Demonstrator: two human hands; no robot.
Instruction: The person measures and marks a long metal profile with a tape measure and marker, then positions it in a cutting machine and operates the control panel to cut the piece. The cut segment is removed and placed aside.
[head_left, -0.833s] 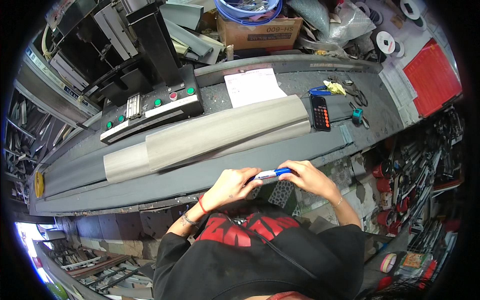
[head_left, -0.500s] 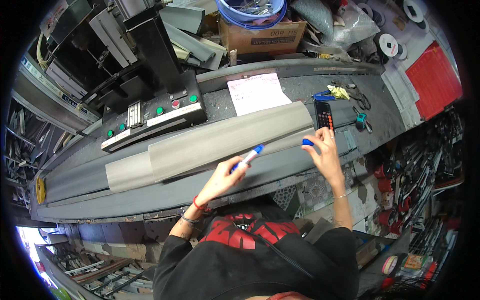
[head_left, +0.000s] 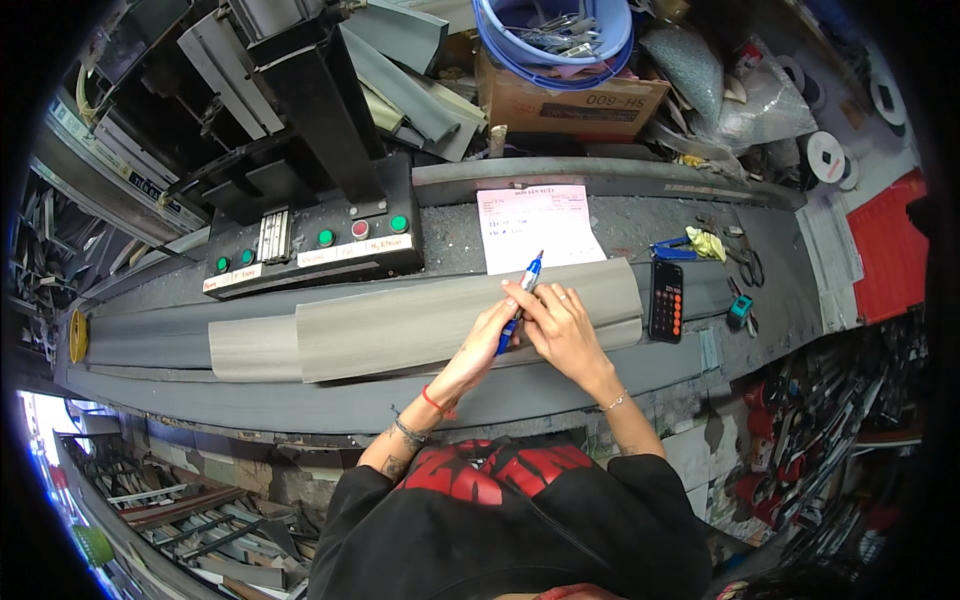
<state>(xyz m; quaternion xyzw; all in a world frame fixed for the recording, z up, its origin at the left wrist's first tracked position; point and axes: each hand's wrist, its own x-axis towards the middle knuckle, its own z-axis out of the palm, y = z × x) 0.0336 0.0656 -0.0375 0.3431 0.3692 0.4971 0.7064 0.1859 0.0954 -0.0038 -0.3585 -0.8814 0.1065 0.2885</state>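
Both hands meet over the grey slats, around a blue-and-white marker pen [head_left: 531,272]. My left hand [head_left: 482,343] is closed about the lower part of the pen, its fingers partly hidden. My right hand [head_left: 562,328] has its fingers curled at the pen's middle from the right. The pen slants up and away, its dark narrow tip uncovered above the near edge of a written paper sheet [head_left: 530,230]. Blue shows at its lower end, beside the palms. Beneath the hands lie the overlapping grey slats [head_left: 400,325], long and slightly curved.
A phone [head_left: 666,300] with a calculator screen lies right of the slats, near a teal tape measure [head_left: 740,311], blue-handled pliers [head_left: 672,247] and scissors [head_left: 748,265]. A black machine with green buttons [head_left: 325,238] stands left. Behind are a cardboard box [head_left: 570,105] and a blue basin [head_left: 610,68].
My right hand has come left from beside the phone, with the blue cap it held, to meet my left hand at the pen. The pen now points toward the paper, its tip bare.
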